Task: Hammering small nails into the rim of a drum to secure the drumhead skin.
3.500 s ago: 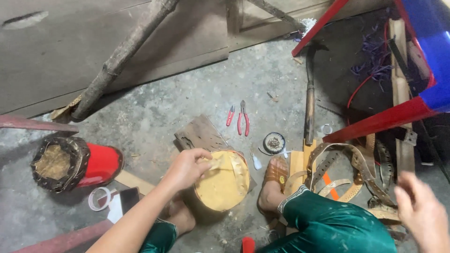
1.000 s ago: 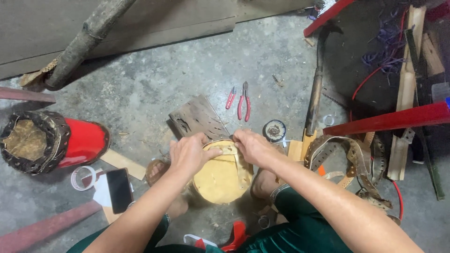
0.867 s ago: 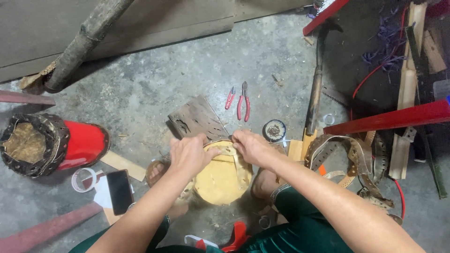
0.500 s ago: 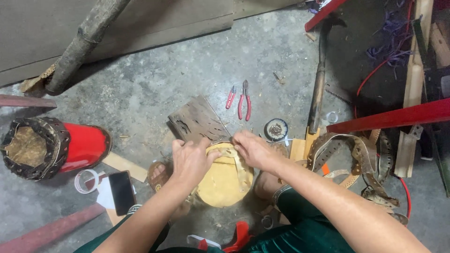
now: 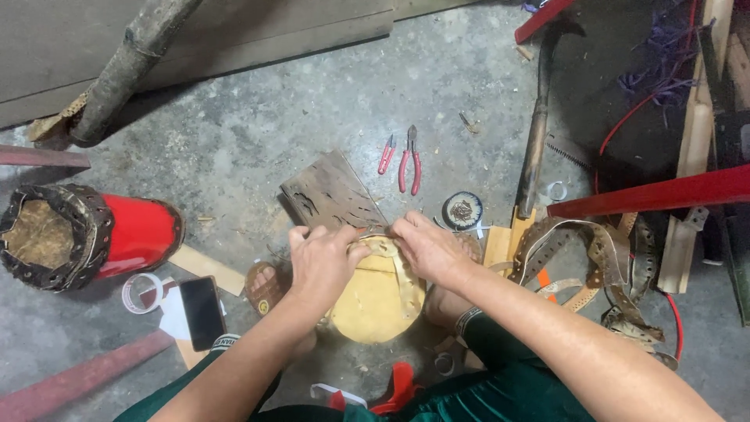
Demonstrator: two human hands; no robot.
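A phone (image 5: 203, 312) lies flat on the concrete floor at the lower left, a dark rectangle with its screen black, resting partly on a white sheet of paper (image 5: 173, 314) just beside a roll of tape (image 5: 141, 292). A small round tin (image 5: 462, 210) with a dark blue and white patterned lid label sits on the floor near the red pliers (image 5: 409, 160).

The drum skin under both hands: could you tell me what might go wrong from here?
The hide strip pinched by the left hand and right hand at the drum rim could slip or tear if pulled hard. The bare foot beside the drum lies close to the pliers and scraps.
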